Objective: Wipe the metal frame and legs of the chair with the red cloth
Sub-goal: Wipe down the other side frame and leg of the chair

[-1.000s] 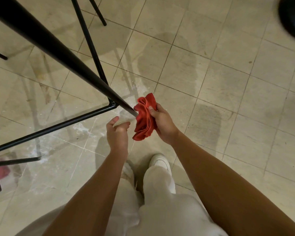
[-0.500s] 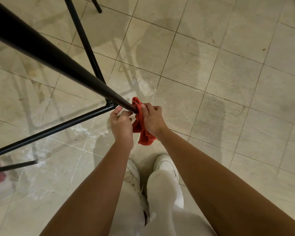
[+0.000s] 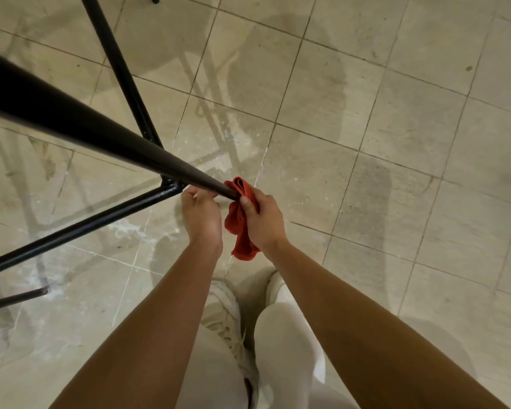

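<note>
- Pale tiled floor [image 3: 396, 143], streaked and blotched with marks, fills the view below a person who looks straight down.
- The red cloth [image 3: 239, 228] is bunched at the near end of the thick black chair leg [image 3: 101, 137]. Its upper folds sit against the leg's tip and the rest hangs loose below.
- The right hand [image 3: 264, 221] grips the cloth, thumb pressed over the folds right at the leg and fingers curled behind.
- The left hand [image 3: 201, 216] is just beside the cloth with curled fingers reaching up to the underside of the leg. I cannot tell whether they close round it or only touch it.
- A thinner crossbar [image 3: 86, 228] and a slanting strut [image 3: 121, 69] meet at a joint just behind the left hand.
- White shoes [image 3: 222, 305] and pale trousers show beneath the forearms.
- Risk, as I judge it: the cloth touches only the tip, so a stroke could slip off the end and wipe nothing. The dangling tail could also snag at the joint.
- Both forearms reach forward and converge, wrists fairly straight and hands almost touching.
</note>
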Available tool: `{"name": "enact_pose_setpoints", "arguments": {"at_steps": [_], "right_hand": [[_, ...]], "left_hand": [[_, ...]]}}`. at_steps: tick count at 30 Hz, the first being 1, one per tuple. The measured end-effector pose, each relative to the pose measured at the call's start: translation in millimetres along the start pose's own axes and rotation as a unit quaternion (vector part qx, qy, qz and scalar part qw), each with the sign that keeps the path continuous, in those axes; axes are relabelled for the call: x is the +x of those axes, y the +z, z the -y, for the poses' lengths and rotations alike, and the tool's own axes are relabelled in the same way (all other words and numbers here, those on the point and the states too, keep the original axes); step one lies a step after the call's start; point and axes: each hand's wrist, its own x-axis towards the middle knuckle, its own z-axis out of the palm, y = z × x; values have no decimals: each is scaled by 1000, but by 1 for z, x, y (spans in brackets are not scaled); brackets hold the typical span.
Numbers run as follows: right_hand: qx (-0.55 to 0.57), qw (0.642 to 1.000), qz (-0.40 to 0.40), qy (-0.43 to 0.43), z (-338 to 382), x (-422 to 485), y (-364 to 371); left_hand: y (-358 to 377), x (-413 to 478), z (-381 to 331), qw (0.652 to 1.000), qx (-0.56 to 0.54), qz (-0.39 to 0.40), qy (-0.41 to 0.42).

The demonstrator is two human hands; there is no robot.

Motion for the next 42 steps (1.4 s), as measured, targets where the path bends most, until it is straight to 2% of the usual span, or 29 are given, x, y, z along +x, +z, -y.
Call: {"name": "enact_pose_setpoints", "arguments": {"at_steps": [5,11,16,19,25,28,35,42], "right_hand": [[11,996,23,80,4,18,-6],[25,993,55,103,9,21,-17],[98,992,73,28,19,12,-24],[122,990,77,13,20,9,-26],[19,993,102,59,31,16,-23],[-15,993,111,34,44,12,-29],[17,990,126,-53,73,-23,-43],[43,991,119,-52,110,-64,-49]], "left_hand": [[5,9,8,1000,17,17,-20],[5,16,12,999,32,29,-28],[2,17,10,999,19,28,-21],[3,14,9,999,9,28,-27],[4,7,6,999,19,28,-31],[3,1,-1,999,24,25,-27],[-6,-25,-22,1000,-9,6,-20],[-26,-70,-54,997,-81,18,-2]]}}
